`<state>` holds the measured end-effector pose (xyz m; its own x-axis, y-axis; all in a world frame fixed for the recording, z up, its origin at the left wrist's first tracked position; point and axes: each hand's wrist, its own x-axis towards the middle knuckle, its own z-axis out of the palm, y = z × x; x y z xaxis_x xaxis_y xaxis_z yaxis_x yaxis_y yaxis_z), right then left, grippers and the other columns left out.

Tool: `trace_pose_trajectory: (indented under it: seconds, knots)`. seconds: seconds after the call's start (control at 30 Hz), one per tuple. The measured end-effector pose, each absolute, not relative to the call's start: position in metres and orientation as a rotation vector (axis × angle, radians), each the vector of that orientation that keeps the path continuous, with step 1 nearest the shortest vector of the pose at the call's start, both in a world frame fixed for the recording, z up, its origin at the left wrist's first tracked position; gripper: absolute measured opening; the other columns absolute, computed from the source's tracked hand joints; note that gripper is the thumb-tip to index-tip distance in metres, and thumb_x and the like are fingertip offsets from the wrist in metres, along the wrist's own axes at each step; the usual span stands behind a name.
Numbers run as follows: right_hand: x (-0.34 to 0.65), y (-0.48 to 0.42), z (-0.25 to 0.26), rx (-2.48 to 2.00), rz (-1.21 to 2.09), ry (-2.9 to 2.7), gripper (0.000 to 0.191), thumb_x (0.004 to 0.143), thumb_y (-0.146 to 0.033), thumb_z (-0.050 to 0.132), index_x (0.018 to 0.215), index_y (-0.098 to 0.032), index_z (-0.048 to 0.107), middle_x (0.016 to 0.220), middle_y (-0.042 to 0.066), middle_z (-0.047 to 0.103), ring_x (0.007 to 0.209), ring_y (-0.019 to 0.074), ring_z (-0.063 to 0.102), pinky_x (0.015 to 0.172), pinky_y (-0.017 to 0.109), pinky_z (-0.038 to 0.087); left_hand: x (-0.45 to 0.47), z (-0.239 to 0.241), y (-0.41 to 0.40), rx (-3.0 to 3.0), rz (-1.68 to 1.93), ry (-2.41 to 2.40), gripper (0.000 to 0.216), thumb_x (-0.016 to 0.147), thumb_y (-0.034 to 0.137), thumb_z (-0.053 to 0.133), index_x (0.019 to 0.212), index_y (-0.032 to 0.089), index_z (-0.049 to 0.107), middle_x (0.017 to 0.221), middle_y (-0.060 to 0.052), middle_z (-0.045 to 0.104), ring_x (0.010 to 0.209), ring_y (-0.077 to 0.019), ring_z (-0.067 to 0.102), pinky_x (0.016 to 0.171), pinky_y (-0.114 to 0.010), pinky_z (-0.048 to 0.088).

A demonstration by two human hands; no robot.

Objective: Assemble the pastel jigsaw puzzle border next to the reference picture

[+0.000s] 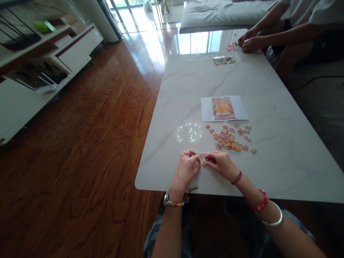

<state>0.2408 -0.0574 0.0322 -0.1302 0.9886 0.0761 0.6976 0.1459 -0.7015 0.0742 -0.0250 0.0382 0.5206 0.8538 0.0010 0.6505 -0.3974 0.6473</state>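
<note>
Close to the near edge of the table, my left hand [187, 167] and my right hand [220, 163] meet with fingertips pinched. Between them are small pale jigsaw puzzle pieces [203, 156], partly covered by my fingers. How many pieces are there, and how they are joined, I cannot make out. Just beyond my right hand lies a loose heap of jigsaw pieces [226, 138] in pink, orange, yellow and purple. Behind the heap, a creased paper sheet [243, 109] shows a printed picture of a yellow cartoon figure in a pink hat.
The white marbled table [180, 86] has a rounded near-left corner. Light reflects in a ring of bright dots left of the heap. Farther off lie a small packet [224, 60] and colourful bits [231, 46] near another person's hands [251, 41]. A low cabinet [77, 50] stands left.
</note>
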Motion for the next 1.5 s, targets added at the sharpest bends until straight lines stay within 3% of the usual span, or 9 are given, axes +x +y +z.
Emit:
trace_pose_trajectory:
  seconds: [0.13, 0.43, 0.63, 1.0, 1.5]
  knots:
    - [0.239, -0.058, 0.034, -1.611, 0.734, -1.854, 0.006, 0.069, -0.019, 0.061, 0.075, -0.018, 0.061, 0.067, 0.0, 0.059, 0.057, 0.0098, 0.051, 0.055, 0.022, 0.041, 0.072, 0.039, -0.023, 2.159, 0.432, 1.212, 0.014, 0.065, 0.011, 0.062, 0.074, 0.021, 0.06, 0.094, -0.003, 0.049, 0.093, -0.0174, 0.045, 0.085, -0.034, 0.041]
    - [0.232, -0.06, 0.031, -1.565, 0.778, -1.781, 0.021, 0.072, -0.022, 0.057, 0.092, -0.02, 0.061, 0.072, 0.001, 0.059, 0.058, 0.0094, 0.053, 0.057, 0.022, 0.044, 0.074, 0.042, -0.021, 2.165, 0.497, 1.278, 0.012, 0.07, 0.015, 0.06, 0.08, 0.021, 0.059, 0.091, -0.003, 0.05, 0.089, -0.0173, 0.046, 0.083, -0.035, 0.042]
    - [0.226, -0.062, 0.031, -1.603, 0.716, -1.803, 0.009, 0.07, -0.02, 0.06, 0.079, -0.019, 0.061, 0.074, 0.002, 0.062, 0.062, 0.012, 0.054, 0.059, 0.024, 0.044, 0.074, 0.039, -0.022, 2.187, 0.438, 1.241, 0.007, 0.068, 0.014, 0.062, 0.067, 0.02, 0.059, 0.091, -0.004, 0.051, 0.089, -0.0171, 0.046, 0.081, -0.033, 0.042]
    - [0.231, -0.062, 0.034, -1.604, 0.766, -1.811, 0.003, 0.07, -0.021, 0.06, 0.072, -0.019, 0.063, 0.07, 0.001, 0.064, 0.059, 0.0112, 0.055, 0.059, 0.023, 0.044, 0.072, 0.04, -0.022, 2.187, 0.406, 1.198, 0.006, 0.067, 0.014, 0.063, 0.068, 0.02, 0.061, 0.096, -0.003, 0.051, 0.092, -0.0177, 0.045, 0.083, -0.033, 0.042]
    - [0.23, -0.068, 0.023, -1.591, 0.596, -1.978, 0.014, 0.078, -0.02, 0.051, 0.071, -0.019, 0.064, 0.072, 0.002, 0.062, 0.065, 0.0106, 0.056, 0.064, 0.022, 0.042, 0.073, 0.038, -0.023, 2.146, 0.386, 1.197, 0.009, 0.063, 0.015, 0.067, 0.065, 0.019, 0.06, 0.096, -0.002, 0.051, 0.093, -0.0174, 0.046, 0.085, -0.033, 0.041]
